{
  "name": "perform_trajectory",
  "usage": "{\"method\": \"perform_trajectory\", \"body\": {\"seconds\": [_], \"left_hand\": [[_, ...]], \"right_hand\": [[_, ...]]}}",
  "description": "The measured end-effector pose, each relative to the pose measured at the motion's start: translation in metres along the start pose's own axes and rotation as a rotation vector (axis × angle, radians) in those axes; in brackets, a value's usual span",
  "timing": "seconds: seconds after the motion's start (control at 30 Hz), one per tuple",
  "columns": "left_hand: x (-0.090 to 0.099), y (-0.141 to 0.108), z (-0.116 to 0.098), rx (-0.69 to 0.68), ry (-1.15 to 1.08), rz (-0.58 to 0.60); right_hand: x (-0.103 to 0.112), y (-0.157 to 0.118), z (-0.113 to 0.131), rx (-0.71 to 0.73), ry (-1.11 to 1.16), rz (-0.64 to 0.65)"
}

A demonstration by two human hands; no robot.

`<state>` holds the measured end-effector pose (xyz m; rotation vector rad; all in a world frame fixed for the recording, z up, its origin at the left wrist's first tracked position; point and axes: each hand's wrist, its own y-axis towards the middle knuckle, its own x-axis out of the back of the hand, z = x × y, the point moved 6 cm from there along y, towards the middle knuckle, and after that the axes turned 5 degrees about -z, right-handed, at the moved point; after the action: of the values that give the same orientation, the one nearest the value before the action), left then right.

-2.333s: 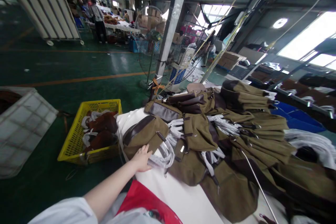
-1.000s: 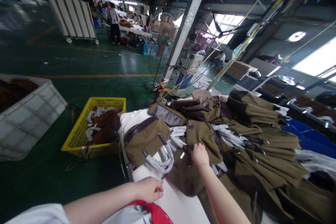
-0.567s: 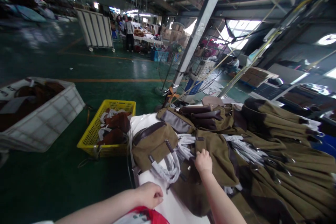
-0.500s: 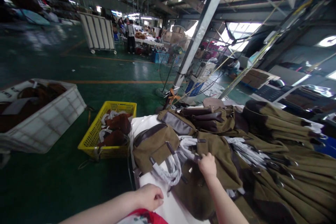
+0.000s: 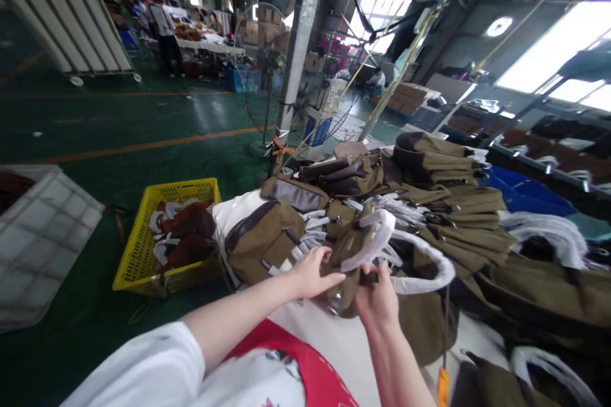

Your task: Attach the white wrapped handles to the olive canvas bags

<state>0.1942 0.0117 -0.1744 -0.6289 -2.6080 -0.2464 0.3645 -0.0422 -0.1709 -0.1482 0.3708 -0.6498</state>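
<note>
An olive handbag with wrapped whitish handles is tilted up in front of me at the table's near side. My right hand grips its near edge, with the fingers curled in at the bag's opening. To the left of it, my left hand has its thumb and fingers spread, close to the bag's side; whether it touches the cloth I cannot tell. Another olive bag with dark trim lies just beyond my left hand. The handbag's lower part is partly hidden by my hands.
Many more olive bags are heaped across the white table. A yellow crate of brown items and a white bin stand on the floor at left. Behind the table rise a metal post and a large fan.
My right hand has lifted a bag toward me and tilted it up. My left hand has come up and right beside it, fingers spreading. The view has turned right.
</note>
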Motion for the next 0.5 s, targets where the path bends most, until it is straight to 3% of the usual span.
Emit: {"method": "perform_trajectory", "body": {"seconds": [0.1, 0.2, 0.27, 0.33, 0.43, 0.5], "left_hand": [[-0.011, 0.015, -0.019, -0.029, 0.208, 0.07], [-0.007, 0.022, -0.03, -0.056, 0.297, 0.077], [0.001, 0.026, -0.035, -0.089, 0.345, 0.052], [0.007, 0.027, -0.04, -0.126, 0.38, 0.057], [0.005, 0.019, -0.046, -0.187, 0.403, 0.117], [-0.001, 0.008, -0.048, -0.219, 0.405, 0.16]], "right_hand": [[-0.007, -0.036, -0.035, -0.232, 0.128, 0.128], [0.009, -0.051, -0.049, -0.398, 0.177, 0.147], [0.021, -0.06, -0.049, -0.499, 0.053, 0.199], [0.025, -0.076, -0.04, -0.541, -0.182, 0.369], [0.021, -0.104, -0.007, -0.36, -0.523, 0.622], [0.019, -0.111, 0.023, -0.1, -0.695, 0.583]]}}
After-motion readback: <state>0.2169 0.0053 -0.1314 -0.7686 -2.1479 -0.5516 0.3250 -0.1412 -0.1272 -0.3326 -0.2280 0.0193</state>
